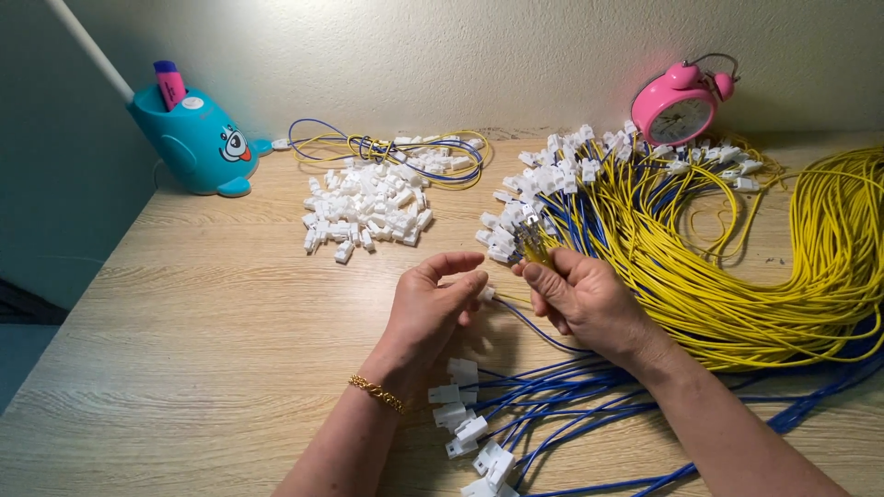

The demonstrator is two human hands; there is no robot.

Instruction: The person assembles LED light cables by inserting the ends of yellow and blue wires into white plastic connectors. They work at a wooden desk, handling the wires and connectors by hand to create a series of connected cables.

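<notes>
The small white connector (485,294) sits between my two hands, just above the bench (212,304), pinched at the tips of my left hand (431,308). My left fingers (460,279) are closed on it. A blue wire (529,324) and a yellow one run out of it toward my right hand (589,304), whose fingers are clamped on a small bunch of metal-tipped wire ends (532,241) standing up from the fist.

Risk 1: the connector is small and held only at the fingertips; any tug from the trailing wire could, I judge, pull it free.

Risk 2: the wire ends in my right hand stand close together, so a wrong one could be picked.

Risk 3: the finished blue leads (552,396) under my wrists and the large yellow coil (773,276) on the right lie touching; a dragged wire may snag them. The loose white housings (368,207) lie well apart, beyond my left hand.
</notes>
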